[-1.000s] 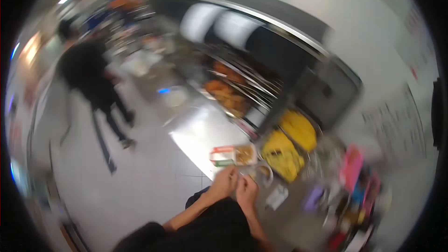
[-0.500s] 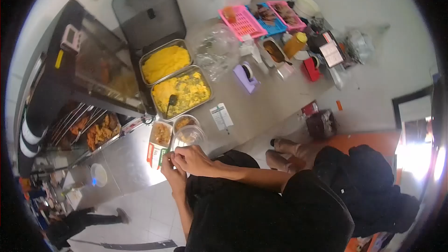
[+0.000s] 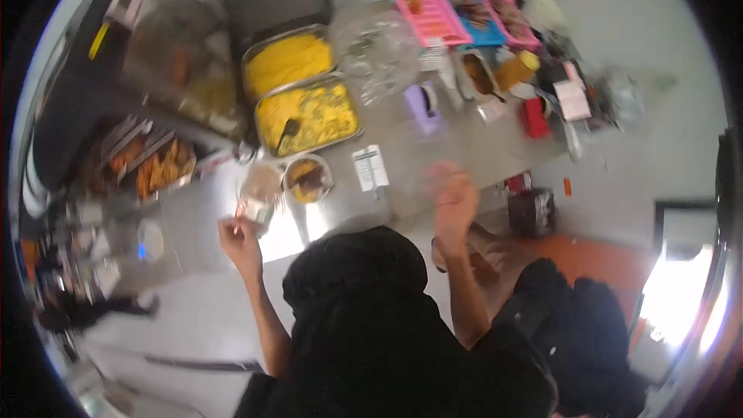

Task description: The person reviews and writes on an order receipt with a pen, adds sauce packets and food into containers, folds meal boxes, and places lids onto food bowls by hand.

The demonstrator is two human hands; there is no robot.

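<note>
My left hand (image 3: 241,241) is at the near side of a food carton (image 3: 261,184), thumb and fingers closed together. Blur hides what they grip, if anything. A translucent sheen lies over the carton, perhaps a clear lid; I cannot be sure. Beside it stands a round tub (image 3: 308,195) with yellow and dark brown food, its top uncovered. My right hand (image 3: 455,203) hovers apart from the left, above the counter's front edge, its fingers smeared by motion. A white printed slip with a pen-like strip (image 3: 370,168) lies between the tub and my right hand.
Behind the tub are two metal trays of yellow food (image 3: 309,118), one with a black spoon (image 3: 289,131). A purple tape dispenser (image 3: 423,108), pink basket (image 3: 433,19) and sauce bottle (image 3: 517,70) stand rightward. A display case with fried food (image 3: 162,166) is left.
My hands, earlier together over the tub, have parted: the left went left to the carton, the right swung right. The clear lid is gone from above the tub. The view has shifted.
</note>
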